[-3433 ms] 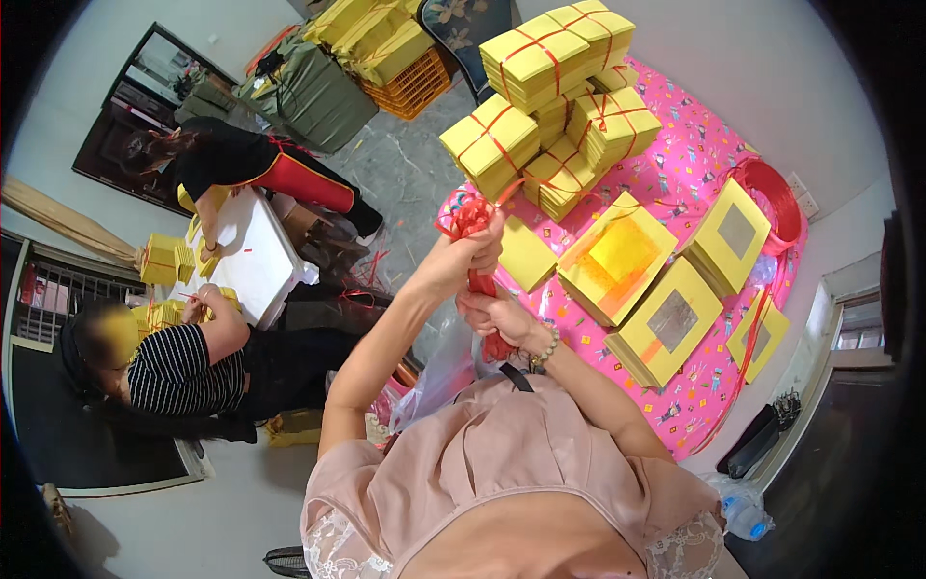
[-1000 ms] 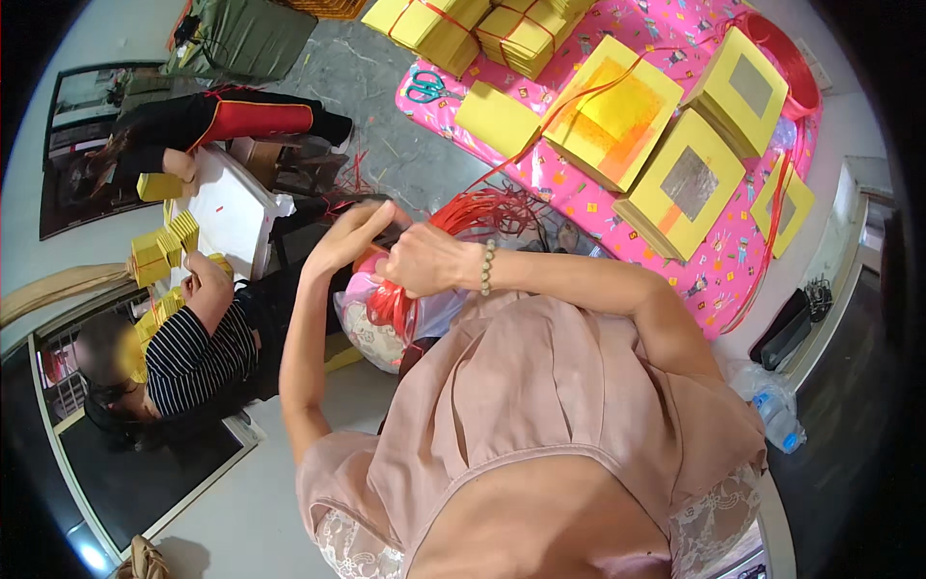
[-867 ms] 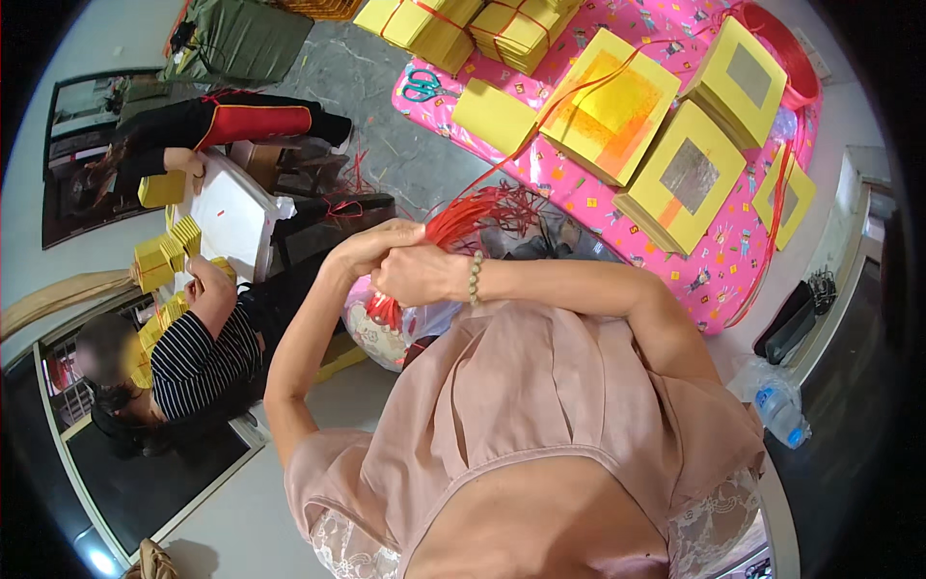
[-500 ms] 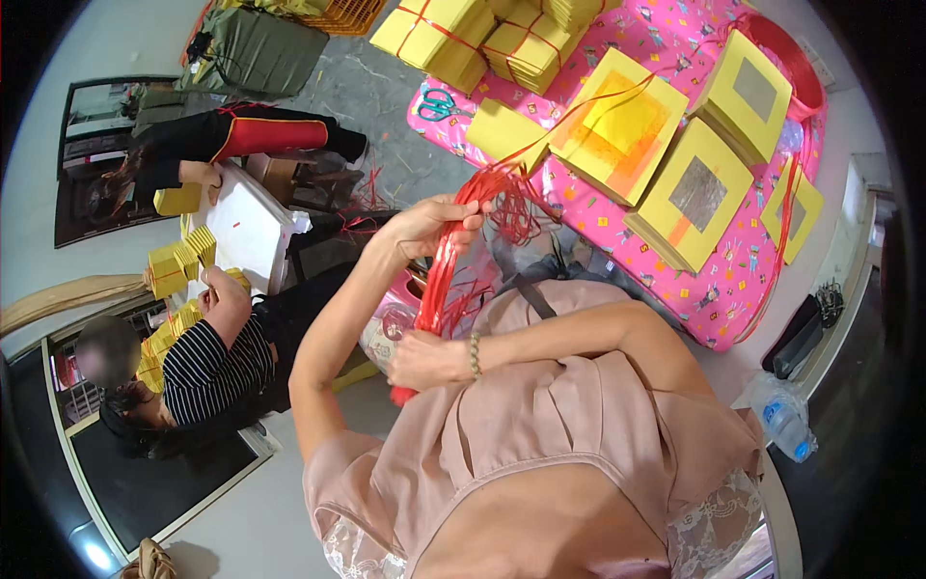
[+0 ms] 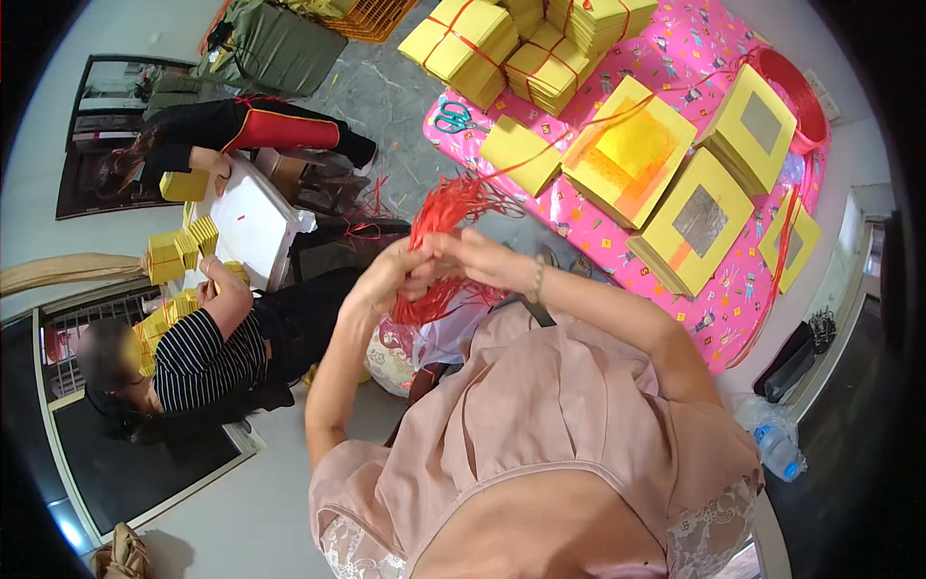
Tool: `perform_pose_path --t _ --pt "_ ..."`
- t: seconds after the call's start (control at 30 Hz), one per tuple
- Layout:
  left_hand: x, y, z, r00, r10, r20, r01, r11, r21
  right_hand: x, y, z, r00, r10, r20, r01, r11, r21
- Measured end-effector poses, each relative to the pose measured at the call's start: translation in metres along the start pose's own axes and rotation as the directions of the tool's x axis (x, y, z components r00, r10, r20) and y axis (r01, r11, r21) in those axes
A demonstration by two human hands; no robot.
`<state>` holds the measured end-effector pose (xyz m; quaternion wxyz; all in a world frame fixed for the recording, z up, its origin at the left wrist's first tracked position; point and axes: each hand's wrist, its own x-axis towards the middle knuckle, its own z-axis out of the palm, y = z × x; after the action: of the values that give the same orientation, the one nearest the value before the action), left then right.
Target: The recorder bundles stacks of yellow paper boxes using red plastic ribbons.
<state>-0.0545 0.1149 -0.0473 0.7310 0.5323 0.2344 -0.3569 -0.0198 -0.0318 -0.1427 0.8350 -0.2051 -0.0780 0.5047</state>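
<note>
Together, left hand (image 5: 388, 275), right hand (image 5: 480, 261), red strands (image 5: 449, 205)

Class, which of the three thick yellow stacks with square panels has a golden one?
The leftmost stack, nearest the scissors; the other two stacks show grey panels.

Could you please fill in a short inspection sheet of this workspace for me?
Surface: pink cartoon-patterned cover, bearing rectangular yellow paper stacks, some tied with red ribbon.
Work items: loose bundle of thin red strips, in hand.
Clutter: teal-handled scissors near the cover's left edge.
Grips: left grip closed round the bundle; right grip touching it, closure unclear.
Cables: nothing seen.
Surroundings: white-topped table at left, with a person in a black top and another in a striped top; clear plastic bottle at lower right.
</note>
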Motion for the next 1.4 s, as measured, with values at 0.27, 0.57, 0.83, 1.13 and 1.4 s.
perform_pose_path --t 0.27,0.57,0.83,1.13,1.4 --pt "-0.032 -0.089 0.01 0.965 0.218 -0.149 -0.227 0.973 -0.048 0.064 -0.079 0.031 0.996 -0.075 -0.046 0.085 0.948 0.306" --pt "-0.001 -0.161 -0.042 0.99 0.136 0.029 -0.122 0.95 -0.287 0.061 -0.119 0.04 0.972 -0.203 0.115 0.199 0.979 0.046" --pt "0.03 -0.059 -0.073 0.722 0.552 0.417 -0.592 0.805 -0.04 0.027 -0.1 0.06 0.979 0.061 0.195 -0.042 0.994 -0.1" --pt "0.047 0.069 0.017 0.665 0.204 0.718 -0.274 0.962 -0.02 0.001 -0.073 0.043 0.93 0.292 0.222 -0.244 0.944 -0.222" --pt "0.09 0.101 0.054 0.899 0.37 0.235 -0.407 0.903 0.137 -0.001 -0.082 0.005 0.95 0.215 0.228 -0.212 0.976 -0.039"
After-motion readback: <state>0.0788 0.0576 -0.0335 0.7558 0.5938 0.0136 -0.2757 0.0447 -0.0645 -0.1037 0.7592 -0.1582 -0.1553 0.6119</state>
